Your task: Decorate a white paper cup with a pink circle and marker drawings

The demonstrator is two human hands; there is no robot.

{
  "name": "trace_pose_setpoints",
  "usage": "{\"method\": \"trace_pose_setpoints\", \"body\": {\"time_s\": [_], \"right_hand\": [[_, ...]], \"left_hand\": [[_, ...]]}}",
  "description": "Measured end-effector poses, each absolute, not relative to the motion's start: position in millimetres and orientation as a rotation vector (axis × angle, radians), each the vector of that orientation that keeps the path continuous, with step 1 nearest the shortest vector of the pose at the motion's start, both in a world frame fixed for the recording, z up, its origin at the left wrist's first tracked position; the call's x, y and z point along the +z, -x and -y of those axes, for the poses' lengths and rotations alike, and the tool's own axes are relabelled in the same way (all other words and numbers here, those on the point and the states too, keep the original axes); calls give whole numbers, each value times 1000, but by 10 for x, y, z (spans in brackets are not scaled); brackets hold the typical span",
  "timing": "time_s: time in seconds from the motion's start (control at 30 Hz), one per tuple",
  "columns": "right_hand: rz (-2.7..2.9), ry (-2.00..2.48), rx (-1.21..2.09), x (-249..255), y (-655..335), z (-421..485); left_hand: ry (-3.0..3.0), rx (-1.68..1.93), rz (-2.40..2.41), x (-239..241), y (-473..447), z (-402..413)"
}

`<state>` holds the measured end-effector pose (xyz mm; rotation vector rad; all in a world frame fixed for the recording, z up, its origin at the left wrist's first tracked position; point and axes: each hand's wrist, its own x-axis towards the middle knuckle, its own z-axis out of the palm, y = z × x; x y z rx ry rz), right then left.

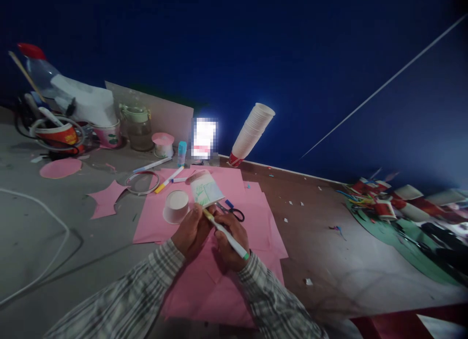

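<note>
Head camera view looked down on two hands working close together above overlapping pink sheets (223,305), which were spread on a table (307,241). The right hand (225,251) was closed around a white marker (231,240). The green end of this marker pointed back to the wrist, and its yellowish part pointed to the left hand (190,229). The left hand had its fingers curled, just beside this yellowish part; I could not tell whether it gripped the marker, or the cup, or both. The decorated paper cup (206,189), with green and blue drawing on its side, was tilted just beyond the left fingertips, above the pink sheets.

To the left of this cup, a small white cup (176,206) was placed upside down. To its right there were scissors (237,214) with black handles and, near them, a small blue cap (229,203). A yellow-and-white marker (169,180) lay near the far edge of the pink sheets, and farther left was a pink paper cutout (108,200) with pointed corners. Behind the sheets stood a blue glue stick (182,154) and a tall leaning stack of paper cups (252,132).
</note>
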<state>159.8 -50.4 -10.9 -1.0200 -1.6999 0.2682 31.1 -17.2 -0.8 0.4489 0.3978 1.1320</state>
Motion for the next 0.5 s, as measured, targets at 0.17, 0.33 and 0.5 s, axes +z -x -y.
{"method": "trace_pose_setpoints", "body": {"time_s": [0.17,0.33,0.5], "right_hand": [[1803,970,272,-86,-1611,507],[1843,973,348,-168,-1621,504],[1888,1004,214,-362,-1614,480]], "left_hand": [[-463,1097,-424,-56,-272,184],[-497,1068,-435,-26,-264,190],[-534,1019,-508,-45,-260,201]]}}
